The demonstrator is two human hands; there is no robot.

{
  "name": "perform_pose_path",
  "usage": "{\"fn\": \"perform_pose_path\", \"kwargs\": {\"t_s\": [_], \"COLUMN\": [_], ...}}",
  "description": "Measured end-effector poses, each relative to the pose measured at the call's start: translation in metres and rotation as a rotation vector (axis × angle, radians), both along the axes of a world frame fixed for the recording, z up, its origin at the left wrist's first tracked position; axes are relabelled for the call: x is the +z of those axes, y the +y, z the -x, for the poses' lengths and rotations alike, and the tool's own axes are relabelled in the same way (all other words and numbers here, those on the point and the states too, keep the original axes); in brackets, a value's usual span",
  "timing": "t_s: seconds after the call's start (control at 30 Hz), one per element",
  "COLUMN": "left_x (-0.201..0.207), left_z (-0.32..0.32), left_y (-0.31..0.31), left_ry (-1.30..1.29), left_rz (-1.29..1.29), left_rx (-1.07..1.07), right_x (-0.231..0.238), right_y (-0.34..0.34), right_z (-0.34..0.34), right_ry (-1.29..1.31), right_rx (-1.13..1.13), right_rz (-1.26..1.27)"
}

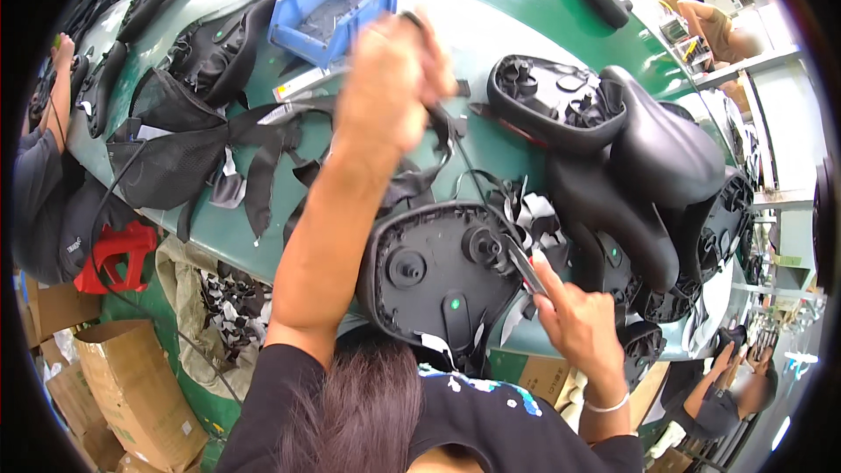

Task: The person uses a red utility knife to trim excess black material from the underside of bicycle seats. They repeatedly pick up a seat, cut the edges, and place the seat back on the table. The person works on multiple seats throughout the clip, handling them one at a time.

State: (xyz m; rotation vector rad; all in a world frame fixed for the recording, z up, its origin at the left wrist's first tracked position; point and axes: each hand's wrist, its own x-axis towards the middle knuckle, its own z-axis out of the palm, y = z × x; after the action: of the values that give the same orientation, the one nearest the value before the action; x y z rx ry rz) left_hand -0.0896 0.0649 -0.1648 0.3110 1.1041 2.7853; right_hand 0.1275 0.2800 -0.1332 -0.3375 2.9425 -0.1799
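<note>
Upturned black seat (427,302) at near edge of green table (223,232). Your right hand (578,322) at its right rim, fingers clamped on slim tool (527,270). Your left hand (392,79) raised, blurred — cannot tell whether fingers are together. Blue bin (300,45) beyond; cardboard box (140,394) on green floor (194,377).

The upturned seat (438,285) is black with a green dot (455,304). Beyond it, the bin (296,45) is blue; left of it, the stool (118,256) is red, the carton (136,385) brown; on its near side, the shirt (491,425) is black with blue-and-white flowers (528,401).
</note>
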Motion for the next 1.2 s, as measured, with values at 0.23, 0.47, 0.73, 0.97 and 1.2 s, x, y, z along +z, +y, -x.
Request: {"fn": "perform_pose_path", "kwargs": {"t_s": [0.23, 0.47, 0.73, 0.97, 1.2], "left_x": [0.066, -0.060, -0.005, -0.093, -0.084], "left_z": [-0.042, -0.056, 0.045, -0.004, -0.008], "left_y": [-0.120, -0.065, -0.019, 0.050, 0.041], "left_ry": [0.562, 0.306, -0.176, 0.780, 0.619], "left_rz": [-0.180, 1.256, 0.708, 1.180, 0.880], "left_rx": [0.950, -0.474, 0.349, 0.112, -0.081], "right_x": [-0.029, -0.064, 0.142, 0.093, -0.037], "right_y": [-0.028, -0.042, 0.023, 0.172, 0.195], "right_z": [-0.075, -0.007, 0.207, 0.449, 0.562], "right_ry": [-0.081, 0.152, 0.961, 0.644, 0.274], "right_rx": [-0.464, -0.372, -0.281, -0.965, -1.152], "right_rz": [0.529, 0.969, 0.896, 1.432, 1.869]}}
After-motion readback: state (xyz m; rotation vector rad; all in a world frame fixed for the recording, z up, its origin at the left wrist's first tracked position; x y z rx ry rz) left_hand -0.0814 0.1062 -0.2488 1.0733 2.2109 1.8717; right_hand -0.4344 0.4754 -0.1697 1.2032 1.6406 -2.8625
